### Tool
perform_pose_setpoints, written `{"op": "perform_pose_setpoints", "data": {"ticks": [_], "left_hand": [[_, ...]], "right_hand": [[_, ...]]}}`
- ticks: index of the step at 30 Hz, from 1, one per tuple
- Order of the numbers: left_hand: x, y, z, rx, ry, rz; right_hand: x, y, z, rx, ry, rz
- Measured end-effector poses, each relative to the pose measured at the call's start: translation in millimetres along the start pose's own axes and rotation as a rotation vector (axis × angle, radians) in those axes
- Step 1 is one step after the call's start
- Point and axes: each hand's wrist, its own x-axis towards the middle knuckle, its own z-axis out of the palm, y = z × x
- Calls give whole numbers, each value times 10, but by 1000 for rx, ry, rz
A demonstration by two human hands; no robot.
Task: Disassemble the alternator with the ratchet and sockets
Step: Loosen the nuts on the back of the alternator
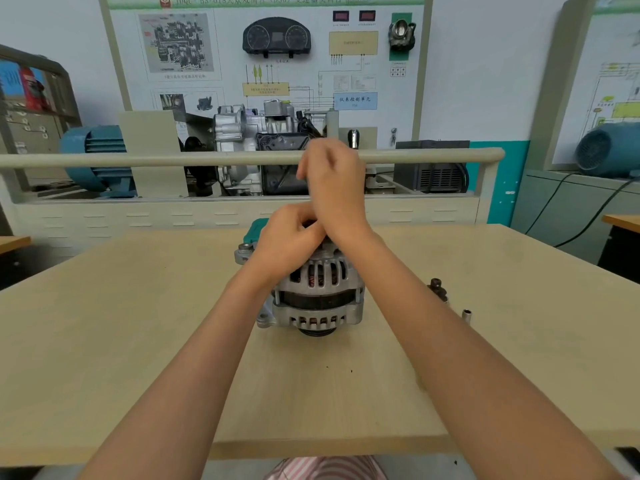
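From the head view, the alternator (317, 292) stands on the pale wooden table (138, 341), roughly at its middle, pulley end down and the slotted aluminium housing facing the person, copper windings showing through the slots. Both bare forearms reach forward over it. The left hand (287, 237) rests on the top of the alternator with its fingers curled inward around something dark at the top; what it pinches is too hidden to name. The right hand (334, 178) is raised above the left one, wrist bent, fingers curled loosely together; it is blurred, and I cannot tell whether it holds anything. The right wrist crosses just over the left hand's fingers.

Behind the left hand a teal plastic part (255, 228) peeks out, touching or just behind the alternator's mounting ear. To the right on the table, well apart from the alternator, lie a dark socket piece (437, 287) and, near it, a small silver socket (466, 315) standing upright.

Beyond the table, a beige rail fronts a training bench carrying a cutaway gearbox (256, 147), with a wiring display board (266, 50) on the wall behind it.
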Motion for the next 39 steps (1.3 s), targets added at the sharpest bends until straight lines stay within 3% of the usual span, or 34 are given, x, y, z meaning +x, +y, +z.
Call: {"op": "perform_pose_setpoints", "data": {"ticks": [3, 4, 6, 9, 14, 16, 17, 21, 24, 26, 29, 32, 35, 37, 39], "left_hand": [[7, -19, 6, 4, 37, -29], [10, -28, 6, 11, 35, -29], [11, -41, 14, 2, 38, -15], [5, -20, 3, -7, 17, -16], [-5, -36, -27, -16, -63, 9], [-1, -55, -37, -50, -51, 26], [-6, -50, -38, -57, -42, 37], [-5, -65, -48, -61, -6, 50], [12, -88, -55, -47, 49, 40], [18, -94, -54, -27, 55, 46], [1, -85, -53, -59, 30, 14], [-11, -60, -44, -88, -5, 32], [-11, -56, -35, -94, 15, 52], [-18, -39, -35, -87, 32, 61], [-23, -35, -40, -75, 29, 66]], "right_hand": [[-84, 49, 35, -766, 51, -176], [-84, 48, 35, -920, 50, -184], [-74, 23, 28, -960, 36, -202], [8, 1, 2, -549, 8, -158], [219, 25, -112, 487, -107, 281], [255, 41, -119, 700, -159, 359], [249, 42, -100, 688, -165, 348], [81, 34, -22, 189, -91, 76], [-60, 61, 54, -739, 24, -234], [-82, 29, 88, -950, 72, -234], [-45, -18, 56, -587, 92, -196], [96, -10, -30, -7, 21, 45], [203, 9, -86, 305, -23, 244], [209, 11, -97, 360, -50, 258], [137, 22, -84, 158, -60, 112]]}}
